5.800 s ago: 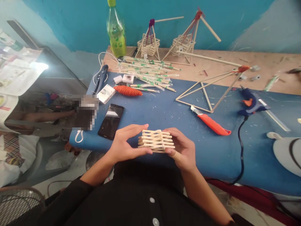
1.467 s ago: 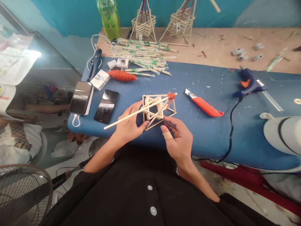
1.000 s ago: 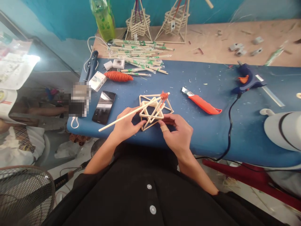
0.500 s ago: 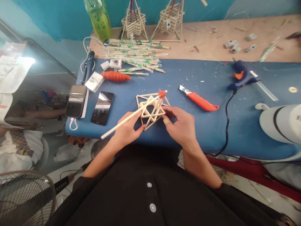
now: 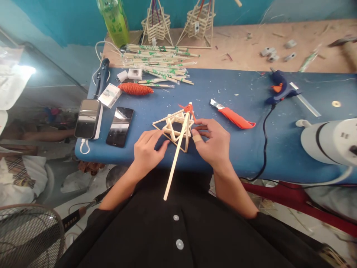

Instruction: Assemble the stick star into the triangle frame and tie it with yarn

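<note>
A small frame of pale wooden sticks (image 5: 169,140) lies on the blue tabletop between my hands, with a star-shaped stack of short sticks inside a triangular outline. Orange string (image 5: 189,108) binds its far corner. From there a long stick (image 5: 175,160) slants toward me, its near end over my black shirt. My left hand (image 5: 147,150) has its thumb and forefinger on either side of the frame's left edge, seemingly in a light pinch. Close by the right edge is my right hand (image 5: 213,143), fingers curved and thumb apart; whether its fingertips touch the frame I cannot tell.
An orange box cutter (image 5: 235,117) lies to the right, before a glue gun (image 5: 280,87) and a white appliance (image 5: 326,143). To the left are two phones (image 5: 119,126) and an orange string bundle (image 5: 135,88). Wrapped sticks (image 5: 161,63) lie behind; two stick lanterns (image 5: 156,26) stand by the wall.
The frame has turned counterclockwise, and its long stick has swung from above my left hand to between my hands. My right fingers have loosened from the frame's right side.
</note>
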`<move>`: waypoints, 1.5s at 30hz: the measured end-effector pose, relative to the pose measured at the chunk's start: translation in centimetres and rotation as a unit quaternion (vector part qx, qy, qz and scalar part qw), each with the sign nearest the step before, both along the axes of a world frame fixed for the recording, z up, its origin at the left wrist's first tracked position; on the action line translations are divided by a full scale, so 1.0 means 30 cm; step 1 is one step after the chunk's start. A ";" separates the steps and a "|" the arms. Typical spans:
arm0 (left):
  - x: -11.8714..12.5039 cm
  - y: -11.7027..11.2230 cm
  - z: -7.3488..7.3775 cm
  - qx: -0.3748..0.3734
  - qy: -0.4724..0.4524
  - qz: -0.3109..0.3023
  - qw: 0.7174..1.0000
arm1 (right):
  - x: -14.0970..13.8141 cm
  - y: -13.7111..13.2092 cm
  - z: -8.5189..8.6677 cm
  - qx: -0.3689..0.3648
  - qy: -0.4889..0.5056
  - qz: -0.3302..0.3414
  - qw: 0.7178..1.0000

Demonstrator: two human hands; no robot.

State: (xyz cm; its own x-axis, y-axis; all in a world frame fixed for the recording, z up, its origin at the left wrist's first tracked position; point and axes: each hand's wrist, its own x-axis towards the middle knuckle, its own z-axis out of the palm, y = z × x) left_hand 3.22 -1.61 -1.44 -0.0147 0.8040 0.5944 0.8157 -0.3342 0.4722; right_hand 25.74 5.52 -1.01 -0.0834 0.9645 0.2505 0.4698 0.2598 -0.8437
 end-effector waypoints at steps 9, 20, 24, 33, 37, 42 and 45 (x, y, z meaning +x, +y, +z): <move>-0.024 0.051 -0.025 -0.041 -0.007 0.003 0.999 | 0.022 -0.034 -0.032 -0.053 0.104 0.094 0.989; -0.001 0.032 0.007 -0.026 -0.023 0.002 0.999 | 0.004 0.009 -0.001 -0.033 0.050 0.097 0.993; 0.005 0.028 0.007 -0.018 -0.030 -0.007 0.999 | 0.006 0.014 0.002 -0.019 0.039 0.091 0.995; 0.027 0.021 0.013 -0.031 -0.028 -0.031 0.999 | 0.007 0.011 -0.006 -0.025 0.048 0.083 0.995; 0.055 0.015 0.007 0.010 -0.007 -0.057 0.998 | 0.005 0.018 -0.008 -0.023 0.055 0.078 0.995; 0.065 0.013 -0.002 0.016 0.008 -0.059 0.998 | -0.001 0.033 -0.034 -0.057 0.075 -0.004 0.996; 0.062 0.014 -0.001 0.007 0.022 -0.058 0.998 | -0.002 0.034 -0.044 -0.074 0.094 0.004 0.993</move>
State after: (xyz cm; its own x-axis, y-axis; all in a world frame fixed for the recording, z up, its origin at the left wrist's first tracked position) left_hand 5.08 -1.18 -1.46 0.1046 0.7904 0.6036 0.7913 -0.4338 0.4309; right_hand 25.69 6.53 -2.33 -0.0568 0.9915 0.1172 0.2996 0.1290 -0.9453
